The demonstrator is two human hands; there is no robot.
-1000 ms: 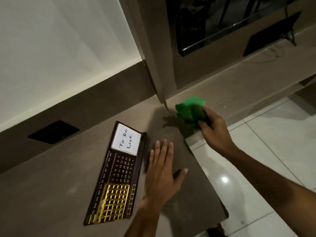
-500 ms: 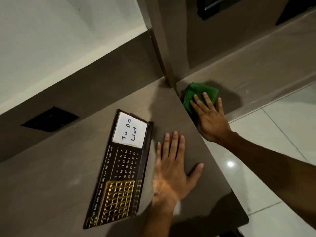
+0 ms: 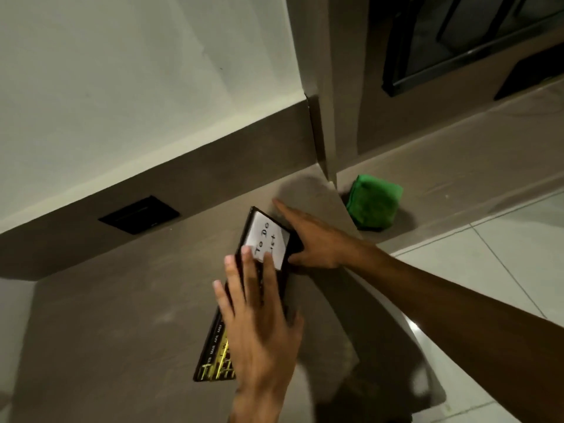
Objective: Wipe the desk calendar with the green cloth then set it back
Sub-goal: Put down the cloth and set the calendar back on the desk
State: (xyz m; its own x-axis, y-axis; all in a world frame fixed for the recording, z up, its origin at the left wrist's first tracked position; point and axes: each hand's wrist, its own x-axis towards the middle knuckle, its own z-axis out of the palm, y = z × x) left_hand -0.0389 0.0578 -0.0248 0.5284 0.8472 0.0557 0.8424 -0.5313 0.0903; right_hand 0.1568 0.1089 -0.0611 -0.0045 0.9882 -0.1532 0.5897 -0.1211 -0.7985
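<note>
The dark desk calendar (image 3: 213, 354), with a white "To Do List" note (image 3: 270, 235) at its top and gold grid at its bottom, lies flat on the brown desk (image 3: 122, 315). My left hand (image 3: 259, 319) rests flat across its middle, fingers spread. At the calendar's top right edge, my right hand (image 3: 317, 242) has its index finger stretched along the far corner and its thumb against the side. The folded green cloth (image 3: 374, 204) lies by itself on the lower ledge (image 3: 473, 175) to the right, apart from both hands.
A black socket plate (image 3: 139, 214) sits in the brown back panel behind the desk. A vertical post (image 3: 320, 117) divides the desk from the ledge. White floor tiles (image 3: 503, 270) lie beyond the desk's rounded right edge. A dark glass panel (image 3: 457, 41) hangs at the upper right.
My right hand let go of the green cloth on the ledge and came left to the calendar's top edge. My left hand slid from the bare desk onto the calendar.
</note>
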